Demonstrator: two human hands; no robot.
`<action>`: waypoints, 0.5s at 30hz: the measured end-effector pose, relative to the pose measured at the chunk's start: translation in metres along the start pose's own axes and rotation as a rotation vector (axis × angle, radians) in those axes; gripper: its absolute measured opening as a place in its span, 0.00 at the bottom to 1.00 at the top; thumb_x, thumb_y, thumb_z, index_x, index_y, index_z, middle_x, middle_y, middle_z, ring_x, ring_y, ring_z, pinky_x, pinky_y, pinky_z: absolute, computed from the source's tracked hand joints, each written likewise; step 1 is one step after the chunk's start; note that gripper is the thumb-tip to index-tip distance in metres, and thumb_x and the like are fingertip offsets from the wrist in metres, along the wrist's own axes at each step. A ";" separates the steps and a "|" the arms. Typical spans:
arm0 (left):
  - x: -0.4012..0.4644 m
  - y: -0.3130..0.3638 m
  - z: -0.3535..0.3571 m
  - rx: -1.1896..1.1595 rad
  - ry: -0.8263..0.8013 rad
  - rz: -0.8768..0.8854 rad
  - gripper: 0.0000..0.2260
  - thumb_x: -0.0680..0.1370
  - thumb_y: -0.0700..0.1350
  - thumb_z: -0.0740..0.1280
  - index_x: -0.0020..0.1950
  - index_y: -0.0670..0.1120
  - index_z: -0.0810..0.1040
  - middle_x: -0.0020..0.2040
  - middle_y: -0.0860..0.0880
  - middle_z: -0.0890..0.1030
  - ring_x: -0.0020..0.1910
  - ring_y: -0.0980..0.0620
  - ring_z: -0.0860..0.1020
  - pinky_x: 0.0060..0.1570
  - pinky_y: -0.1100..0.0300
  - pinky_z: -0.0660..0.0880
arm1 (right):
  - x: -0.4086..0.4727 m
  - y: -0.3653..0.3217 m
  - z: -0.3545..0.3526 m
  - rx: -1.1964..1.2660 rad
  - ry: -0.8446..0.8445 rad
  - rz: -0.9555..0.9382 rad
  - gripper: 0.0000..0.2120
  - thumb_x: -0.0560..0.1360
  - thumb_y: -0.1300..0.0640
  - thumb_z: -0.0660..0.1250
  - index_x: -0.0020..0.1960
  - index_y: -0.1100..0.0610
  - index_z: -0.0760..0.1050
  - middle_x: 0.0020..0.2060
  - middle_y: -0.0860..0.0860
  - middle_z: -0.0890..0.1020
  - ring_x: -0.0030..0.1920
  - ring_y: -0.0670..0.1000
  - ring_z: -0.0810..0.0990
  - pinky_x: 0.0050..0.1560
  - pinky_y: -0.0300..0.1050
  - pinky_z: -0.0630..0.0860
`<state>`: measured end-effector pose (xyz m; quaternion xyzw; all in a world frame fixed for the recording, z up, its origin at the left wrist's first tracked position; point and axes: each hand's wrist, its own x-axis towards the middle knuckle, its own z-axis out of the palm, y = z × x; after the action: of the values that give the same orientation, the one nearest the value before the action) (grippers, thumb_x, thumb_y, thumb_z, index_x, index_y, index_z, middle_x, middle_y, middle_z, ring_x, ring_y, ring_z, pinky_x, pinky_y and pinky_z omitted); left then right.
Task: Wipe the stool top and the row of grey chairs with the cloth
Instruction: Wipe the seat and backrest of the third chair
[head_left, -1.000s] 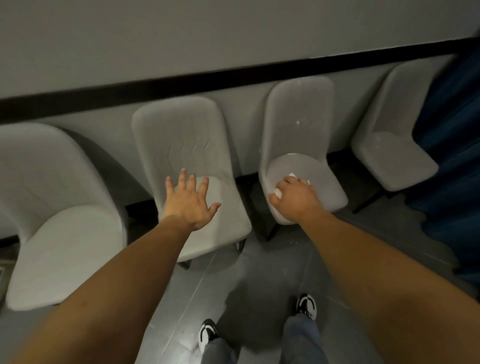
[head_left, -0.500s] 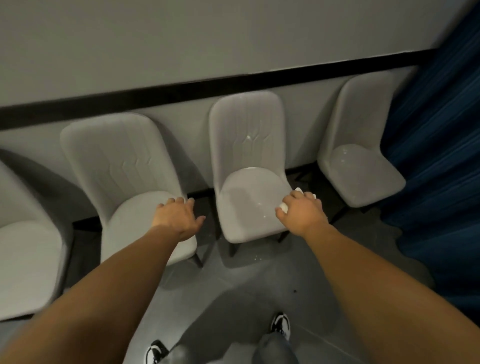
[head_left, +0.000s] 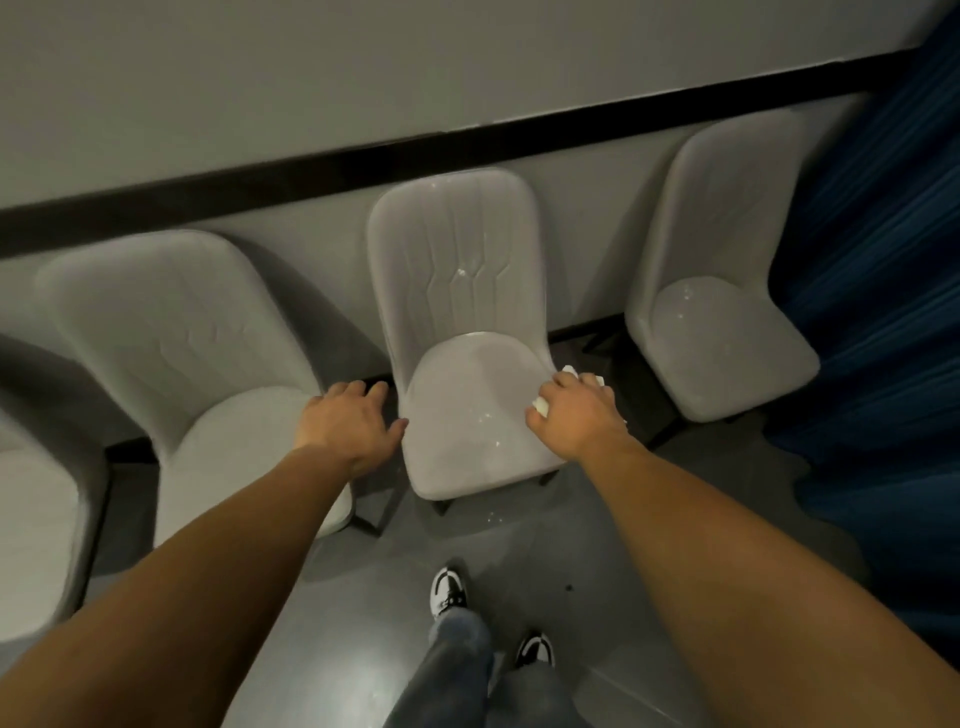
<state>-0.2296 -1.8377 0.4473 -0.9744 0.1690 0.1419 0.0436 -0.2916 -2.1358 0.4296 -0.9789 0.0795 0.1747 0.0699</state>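
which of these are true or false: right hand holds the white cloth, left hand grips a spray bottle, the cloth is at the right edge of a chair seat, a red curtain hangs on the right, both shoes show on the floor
1. The right hand holds the white cloth. True.
2. The left hand grips a spray bottle. False: it holds nothing and lies with its fingers spread between two grey chairs.
3. The cloth is at the right edge of the middle chair seat. True.
4. A red curtain hangs on the right. False: the curtain is dark blue.
5. Both black and white shoes show on the grey floor. True.
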 end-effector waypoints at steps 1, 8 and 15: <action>0.011 -0.001 0.003 -0.016 -0.009 -0.008 0.31 0.75 0.68 0.51 0.71 0.52 0.67 0.64 0.47 0.76 0.63 0.44 0.73 0.57 0.47 0.72 | 0.005 0.002 0.000 -0.007 0.001 0.007 0.24 0.79 0.39 0.54 0.66 0.52 0.74 0.65 0.53 0.73 0.64 0.59 0.69 0.65 0.56 0.66; 0.060 -0.009 0.037 -0.079 -0.141 -0.062 0.32 0.76 0.67 0.51 0.73 0.50 0.65 0.66 0.45 0.74 0.64 0.43 0.71 0.60 0.45 0.69 | 0.057 0.009 0.002 -0.039 -0.009 -0.001 0.24 0.79 0.38 0.56 0.66 0.50 0.74 0.68 0.52 0.73 0.65 0.59 0.68 0.64 0.55 0.66; 0.082 -0.031 0.056 -0.068 -0.150 -0.215 0.32 0.76 0.67 0.51 0.74 0.50 0.63 0.67 0.44 0.73 0.66 0.42 0.69 0.60 0.45 0.69 | 0.116 0.002 0.011 0.002 -0.041 -0.120 0.24 0.79 0.38 0.56 0.69 0.49 0.72 0.70 0.50 0.71 0.68 0.59 0.67 0.66 0.55 0.65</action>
<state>-0.1596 -1.8270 0.3714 -0.9744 0.0548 0.2146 0.0378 -0.1881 -2.1509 0.3780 -0.9781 0.0196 0.1899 0.0829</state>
